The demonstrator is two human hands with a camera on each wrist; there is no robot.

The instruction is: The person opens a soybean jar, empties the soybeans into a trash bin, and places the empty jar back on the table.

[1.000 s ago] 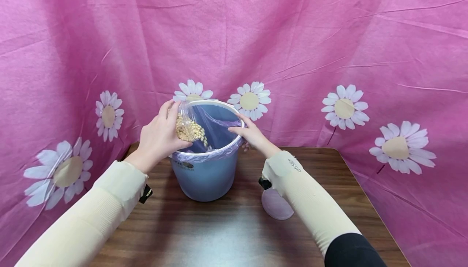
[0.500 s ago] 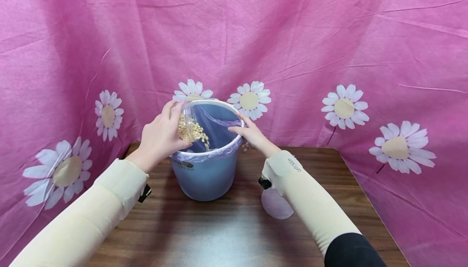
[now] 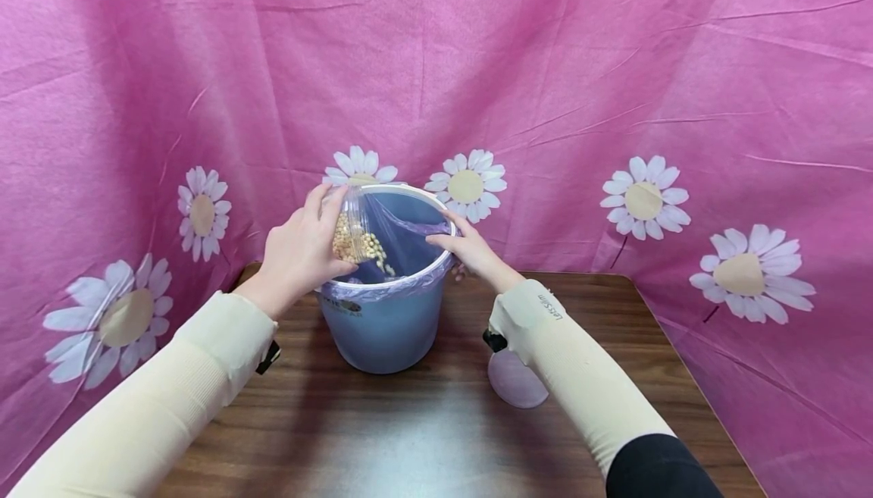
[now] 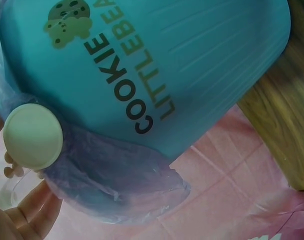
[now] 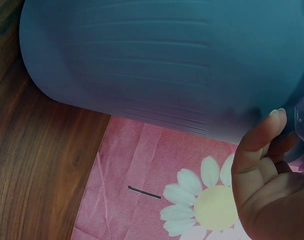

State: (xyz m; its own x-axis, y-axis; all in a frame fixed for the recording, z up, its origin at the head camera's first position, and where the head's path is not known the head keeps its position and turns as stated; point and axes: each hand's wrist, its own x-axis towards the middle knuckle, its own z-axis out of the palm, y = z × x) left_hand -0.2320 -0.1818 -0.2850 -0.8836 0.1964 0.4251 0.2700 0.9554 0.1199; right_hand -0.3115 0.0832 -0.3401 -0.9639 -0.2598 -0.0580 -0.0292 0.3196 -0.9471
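My left hand (image 3: 296, 252) grips a clear plastic jar (image 3: 352, 210) tilted on its side over the mouth of a blue trash bin (image 3: 382, 335). Pale yellow beans (image 3: 351, 242) fill part of the jar, and some spill from its mouth into the bin. A thin purple bag (image 3: 416, 283) lines the bin and folds over its white rim. At the bin's right side, my right hand (image 3: 472, 252) holds the rim, thumb over the inside and fingers outside. The left wrist view shows the bag's loose edge (image 4: 127, 195) and a round cream knob (image 4: 33, 136) beside my fingers (image 4: 47, 215).
A round translucent lid-like disc (image 3: 517, 383) lies on the brown wooden table (image 3: 382, 437), partly under my right forearm. Pink cloth (image 3: 546, 66) printed with white daisies hangs behind and on both sides.
The beans have shifted toward the jar's mouth and keep spilling into the bin. The jar has moved slightly right. My right hand holds the same spot on the rim.
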